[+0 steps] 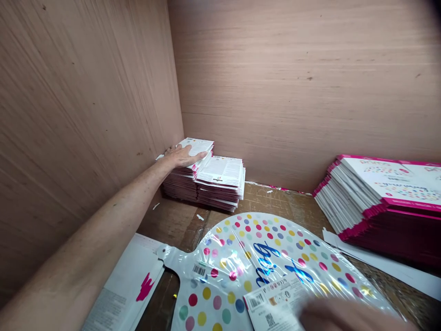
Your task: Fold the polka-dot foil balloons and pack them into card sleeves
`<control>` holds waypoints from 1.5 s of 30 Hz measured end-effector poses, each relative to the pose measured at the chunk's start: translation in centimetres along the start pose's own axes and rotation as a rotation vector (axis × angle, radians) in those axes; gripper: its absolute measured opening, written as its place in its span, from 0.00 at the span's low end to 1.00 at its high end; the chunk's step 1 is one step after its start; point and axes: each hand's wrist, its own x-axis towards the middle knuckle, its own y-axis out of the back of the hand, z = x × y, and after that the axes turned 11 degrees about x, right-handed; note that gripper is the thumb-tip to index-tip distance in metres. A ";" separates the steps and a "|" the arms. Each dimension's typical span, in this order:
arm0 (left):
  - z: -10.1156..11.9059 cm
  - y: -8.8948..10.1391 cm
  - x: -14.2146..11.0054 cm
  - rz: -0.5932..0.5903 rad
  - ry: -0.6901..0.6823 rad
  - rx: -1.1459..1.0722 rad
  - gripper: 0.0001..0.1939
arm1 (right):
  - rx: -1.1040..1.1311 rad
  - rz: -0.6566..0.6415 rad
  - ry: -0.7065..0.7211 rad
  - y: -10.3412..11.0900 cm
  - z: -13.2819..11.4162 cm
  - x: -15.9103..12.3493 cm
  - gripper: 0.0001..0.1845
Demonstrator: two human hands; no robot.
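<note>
My left hand [184, 155] reaches to the far corner and lies on the top of a stack of white printed card packets [201, 146], fingers spread and the thumb stretched out. Beside it stands a lower stack of the same packets [220, 170] with pink edges. My right hand [347, 315] is a blur at the bottom edge, its fingers smeared. It overlaps a small printed packet [272, 303] with a barcode; whether it grips this is unclear. Underneath lies a flat foil balloon [237, 257], white with coloured dots and blue lettering.
A tall pile of pink-and-white printed cartons [396, 184] stands at the right. White printed packaging [127, 276] lies at the lower left, partly behind my forearm. Wooden panels [292, 82] wall in the brown taped cardboard surface [275, 197], with paper scraps on it.
</note>
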 end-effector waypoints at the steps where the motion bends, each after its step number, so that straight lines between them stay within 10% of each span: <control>1: -0.2 0.0 -0.1 0.000 -0.009 -0.004 0.57 | -0.012 -0.030 0.062 0.4 -0.4 3.9 0.16; 6: -0.6 -0.5 -0.2 0.028 -0.029 -0.009 0.53 | -0.391 -0.408 0.563 -0.4 -0.2 22.8 0.33; 9: -0.7 -1.1 -0.1 0.028 -0.060 -0.018 0.50 | -0.458 -0.537 0.577 -2.8 2.6 26.5 0.33; 17: -0.6 -4.1 0.7 0.035 -0.147 -0.042 0.51 | -0.446 -0.670 0.556 -6.6 7.4 24.1 0.30; 29: -0.7 -7.1 0.7 0.138 -0.144 -0.052 0.50 | -0.479 -0.467 0.447 -10.2 8.8 22.5 0.29; 34: -0.9 -3.2 -0.2 0.047 -0.136 -0.059 0.50 | -0.485 -0.543 0.426 -7.5 5.2 24.8 0.29; 37: -0.9 0.4 -0.5 0.125 -0.125 -0.058 0.45 | -0.429 -0.371 0.442 -3.8 2.5 25.1 0.32; 41: -1.3 3.7 -2.7 0.240 -0.038 -0.145 0.39 | -0.229 -0.116 0.435 0.8 1.0 18.2 0.28; 45: -2.1 4.6 -9.0 0.337 0.135 -0.239 0.39 | -0.149 -0.002 0.214 3.7 3.8 3.3 0.27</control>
